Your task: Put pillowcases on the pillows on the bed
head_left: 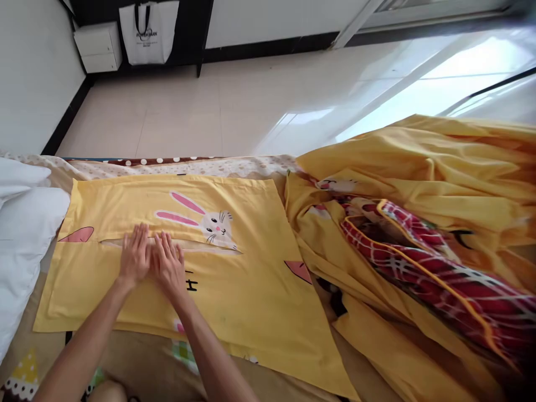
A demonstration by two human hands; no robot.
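Observation:
A yellow pillowcase [234, 285] with a white rabbit print lies flat on the bed. My left hand [134, 255] and my right hand [168, 263] rest side by side on it, palms down and fingers stretched out, open. They lie on the slit-like fold edge that runs across the middle of the pillowcase, just left of the rabbit. Neither hand holds anything.
A crumpled yellow duvet cover [439, 167] with a red plaid lining [439, 273] is heaped on the right. White pillows [20, 223] lie at the left edge. Beyond the bed are a tiled floor [201, 106], a white bag [148, 30] and a small white cabinet [98, 47].

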